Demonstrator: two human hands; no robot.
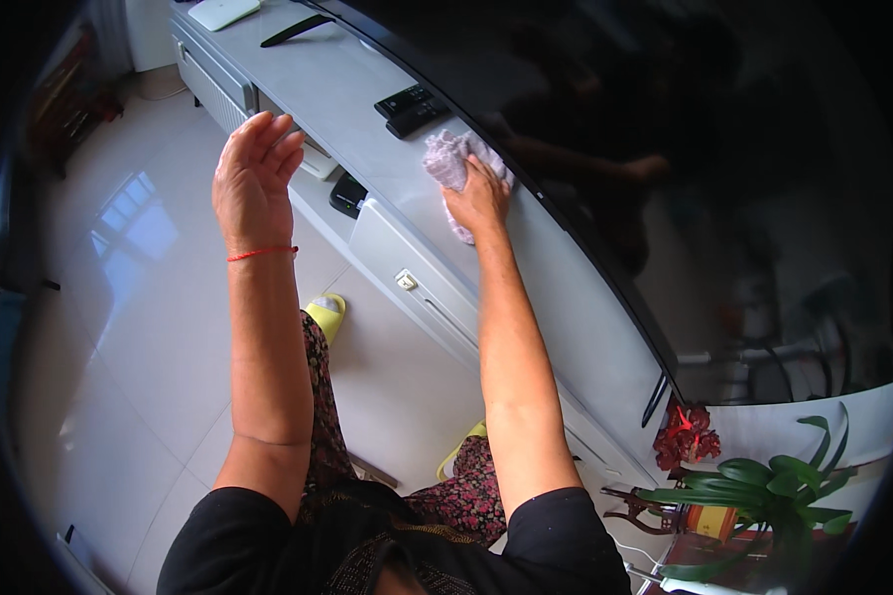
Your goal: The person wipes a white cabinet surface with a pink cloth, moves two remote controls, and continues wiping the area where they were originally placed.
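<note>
A pale pinkish cloth (446,158) lies bunched under my right hand (482,195), which presses it on the grey top of a TV cabinet (394,167). Cloth and fingers are close to the lower edge of a large black television (640,186). My left hand (257,182), with a red cord bracelet (263,253) at the wrist, is raised in front of the cabinet. It holds nothing, and its fingers are slightly curled and apart. Beyond the cloth, two black remote controls (411,111) rest side by side on the cabinet top.
A black box with a green light (348,195) sits in the cabinet's open shelf. A white device (223,12) stands at the far end, near a black TV foot (295,30). A green-leaved plant (774,483) and a red ornament (686,437) are at the right. The floor (156,357) is tiled.
</note>
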